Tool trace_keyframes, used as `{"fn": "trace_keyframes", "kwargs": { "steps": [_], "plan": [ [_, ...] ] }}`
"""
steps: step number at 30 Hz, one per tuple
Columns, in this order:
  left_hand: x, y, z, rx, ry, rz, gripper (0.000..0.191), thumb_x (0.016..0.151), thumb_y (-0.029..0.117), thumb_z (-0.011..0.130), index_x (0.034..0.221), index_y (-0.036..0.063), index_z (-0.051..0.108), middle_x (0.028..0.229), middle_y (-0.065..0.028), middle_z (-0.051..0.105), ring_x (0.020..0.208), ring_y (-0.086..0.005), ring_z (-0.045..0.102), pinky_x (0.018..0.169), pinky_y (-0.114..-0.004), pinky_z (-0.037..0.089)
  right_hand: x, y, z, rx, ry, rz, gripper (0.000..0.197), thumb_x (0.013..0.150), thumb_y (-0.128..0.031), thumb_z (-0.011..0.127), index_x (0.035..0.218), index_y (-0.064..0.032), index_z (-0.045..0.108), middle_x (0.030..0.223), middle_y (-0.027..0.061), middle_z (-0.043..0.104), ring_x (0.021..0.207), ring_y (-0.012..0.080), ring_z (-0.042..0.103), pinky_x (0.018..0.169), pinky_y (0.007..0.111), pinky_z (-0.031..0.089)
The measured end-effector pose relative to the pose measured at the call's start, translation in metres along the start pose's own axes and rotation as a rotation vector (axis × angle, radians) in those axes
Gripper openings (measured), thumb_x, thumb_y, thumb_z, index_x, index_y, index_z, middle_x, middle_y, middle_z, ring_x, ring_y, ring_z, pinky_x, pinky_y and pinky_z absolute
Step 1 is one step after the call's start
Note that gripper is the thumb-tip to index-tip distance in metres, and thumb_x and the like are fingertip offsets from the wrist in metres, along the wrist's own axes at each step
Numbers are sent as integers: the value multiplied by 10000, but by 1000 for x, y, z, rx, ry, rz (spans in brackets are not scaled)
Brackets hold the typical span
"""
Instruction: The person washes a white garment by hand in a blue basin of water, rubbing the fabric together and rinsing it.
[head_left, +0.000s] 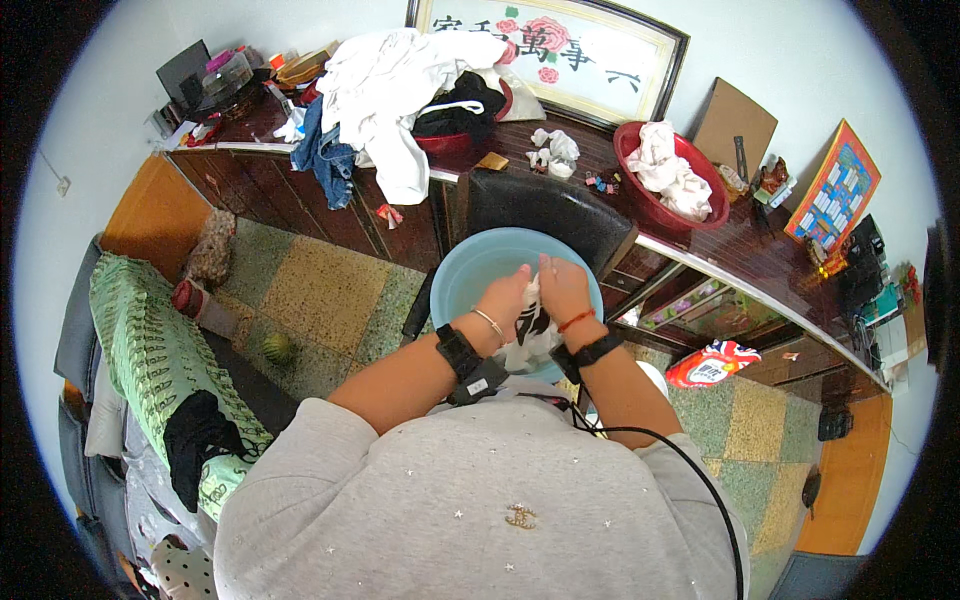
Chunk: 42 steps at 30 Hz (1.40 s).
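Both hands are close together over a light blue plastic basin (469, 259) that holds cloudy water. My left hand (504, 300) grips a wet white cloth with black print (531, 315). Right beside it, my right hand (564, 289) is closed on the same cloth, knuckles up. The cloth hangs down between the hands, and its lower white part (521, 356) reaches into the basin. Wrists and straps hide part of the basin's near side.
Behind the basin stands a black chair back (547, 217) against a dark wooden cabinet (315, 191). A red basin (621, 142) with white cloth (671, 172) sits on top, near heaped white clothes (382, 97) and jeans (324, 157). A red bag (712, 365) lies at right.
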<state>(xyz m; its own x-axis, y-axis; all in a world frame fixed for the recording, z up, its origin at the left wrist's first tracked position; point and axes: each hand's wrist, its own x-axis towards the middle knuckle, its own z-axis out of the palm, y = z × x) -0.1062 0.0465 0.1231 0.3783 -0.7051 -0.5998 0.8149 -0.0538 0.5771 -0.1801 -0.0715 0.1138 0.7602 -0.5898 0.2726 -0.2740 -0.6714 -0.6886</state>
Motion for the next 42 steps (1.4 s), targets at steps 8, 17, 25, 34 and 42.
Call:
{"fn": "trace_keyframes", "kwargs": {
  "steps": [8,17,25,34,42],
  "plan": [
    [-7,25,-30,389,-339,274,293,994,292,541,1134,37,573,970,-45,641,834,-144,620,756,-327,526,-21,35,-19,887,-212,326,297,937,-296,632,1003,-8,665,883,7,639,729,107,560,686,275,470],
    [5,32,-34,397,-249,477,212,970,296,587,969,85,563,819,29,540,720,-86,512,631,-284,455,-16,5,-60,633,-108,186,160,951,-181,604,895,-42,658,757,-44,593,660,44,499,598,212,397],
    [10,19,26,61,-203,178,418,1014,466,444,962,85,608,842,-23,592,759,-145,570,660,-309,470,-24,-67,-38,122,78,-462,291,913,-255,590,761,-8,618,710,197,588,658,377,578,580,419,448],
    [33,-5,-7,303,-173,410,540,1015,484,411,1017,6,661,924,-83,682,809,-197,635,719,-361,492,-37,-51,-8,-270,25,-537,360,943,-281,511,690,-66,651,629,161,614,610,347,616,549,457,474],
    [25,-15,12,61,-101,192,493,974,534,481,907,67,628,842,-100,655,735,-256,621,663,-407,504,-14,-13,-6,-457,170,-464,288,914,-202,512,689,-51,606,666,155,623,596,334,607,546,458,479]
  ]
}}
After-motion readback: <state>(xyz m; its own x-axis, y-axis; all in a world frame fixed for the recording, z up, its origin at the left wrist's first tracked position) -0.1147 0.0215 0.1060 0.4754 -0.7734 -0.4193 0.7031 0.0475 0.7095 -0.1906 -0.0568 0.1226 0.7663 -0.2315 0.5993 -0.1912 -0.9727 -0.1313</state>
